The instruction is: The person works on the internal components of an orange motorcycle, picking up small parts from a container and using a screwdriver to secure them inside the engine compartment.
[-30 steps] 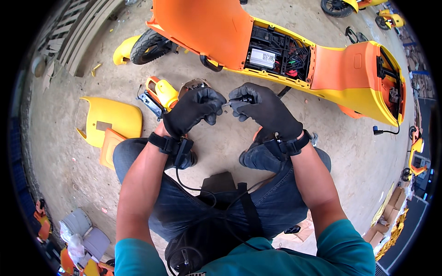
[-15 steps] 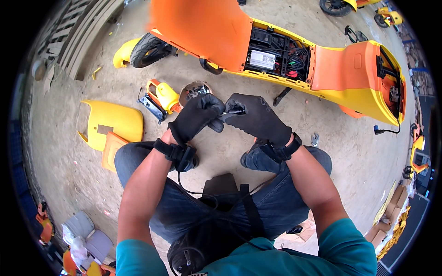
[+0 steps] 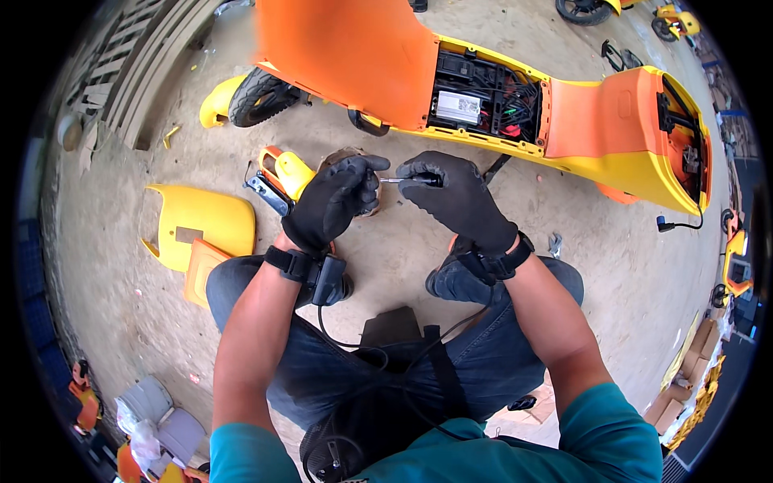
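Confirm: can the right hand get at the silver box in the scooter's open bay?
Probably yes: the bay is uncovered and nothing shows over the silver box, but the right hand holds a screwdriver-like tool, and depth is hard to judge.

The right hand [image 3: 463, 193] held a tool [image 3: 432, 180], its shaft [image 3: 390, 179] pointing at the left hand [image 3: 328, 203]; 2 overlapping panels [image 3: 223, 216] lay left of them, 1 scooter [image 3: 600, 117] beyond.
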### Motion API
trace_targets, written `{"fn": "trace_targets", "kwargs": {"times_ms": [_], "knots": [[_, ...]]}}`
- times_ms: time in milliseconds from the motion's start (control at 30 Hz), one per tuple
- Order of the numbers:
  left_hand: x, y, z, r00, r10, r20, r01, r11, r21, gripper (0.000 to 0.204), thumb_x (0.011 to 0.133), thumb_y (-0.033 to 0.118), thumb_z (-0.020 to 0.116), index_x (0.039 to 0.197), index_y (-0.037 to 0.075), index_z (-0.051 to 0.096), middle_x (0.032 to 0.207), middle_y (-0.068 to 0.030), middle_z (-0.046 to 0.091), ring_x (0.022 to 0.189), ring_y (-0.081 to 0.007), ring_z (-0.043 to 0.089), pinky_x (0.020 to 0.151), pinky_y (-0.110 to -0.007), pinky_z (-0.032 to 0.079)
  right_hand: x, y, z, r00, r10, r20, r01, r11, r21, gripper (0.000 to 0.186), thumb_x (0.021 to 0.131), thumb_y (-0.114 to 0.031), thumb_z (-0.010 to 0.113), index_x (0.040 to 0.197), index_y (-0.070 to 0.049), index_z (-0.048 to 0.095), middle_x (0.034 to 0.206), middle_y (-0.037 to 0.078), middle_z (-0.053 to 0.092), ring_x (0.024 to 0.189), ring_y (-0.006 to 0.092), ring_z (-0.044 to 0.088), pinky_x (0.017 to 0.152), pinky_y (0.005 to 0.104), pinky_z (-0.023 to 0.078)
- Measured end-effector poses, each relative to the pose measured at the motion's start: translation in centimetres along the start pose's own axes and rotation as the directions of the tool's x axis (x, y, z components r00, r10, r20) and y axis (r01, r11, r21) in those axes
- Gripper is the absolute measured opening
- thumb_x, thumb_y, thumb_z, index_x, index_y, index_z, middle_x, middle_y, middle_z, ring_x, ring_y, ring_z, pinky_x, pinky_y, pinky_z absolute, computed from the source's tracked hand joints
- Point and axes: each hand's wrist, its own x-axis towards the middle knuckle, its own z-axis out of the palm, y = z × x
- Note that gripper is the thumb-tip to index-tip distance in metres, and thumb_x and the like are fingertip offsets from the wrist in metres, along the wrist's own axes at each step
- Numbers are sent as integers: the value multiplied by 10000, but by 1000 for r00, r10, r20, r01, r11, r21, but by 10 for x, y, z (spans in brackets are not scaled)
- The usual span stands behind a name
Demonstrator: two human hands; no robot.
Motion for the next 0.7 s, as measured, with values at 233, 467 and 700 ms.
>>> {"fn": "trace_targets", "kwargs": {"times_ms": [233, 467, 700], "knots": [[1, -5, -3, 951, -285, 121, 309, 849, -428, 358, 1043, 238, 502, 1302, -7, 526, 1130, -106, 656, 1009, -180, 658, 918, -325, 525, 0, -5, -3, 999, 33, -28, -34, 999, -14, 222, 866, -98, 700, 1065, -3, 684, 888, 76, 690, 758, 107, 599, 695, 280, 515], [2, -4, -3, 938, -323, 122, 342, 823, -453, 364, 1030, 219, 542, 1311, -10, 509, 1134, -123, 661, 1034, -216, 672, 937, -350, 528, -1, -4, -4, 998, 15, -54, -17, 999, -28, 228, 854, -102, 713, 1060, -7, 685, 904, 87, 705, 798, 128, 639, 734, 292, 533], [2, -10, -5, 947, -299, 116, 313, 785, -535, 304, 1018, 124, 526, 1274, -42, 532, 1172, -133, 656, 1061, -233, 664, 948, -358, 524, 0, -5, -2, 997, 0, -79, -4, 999, -47, 235, 828, -114, 712, 1033, -6, 681, 898, 122, 696, 785, 191, 653, 727, 322, 529]]}}
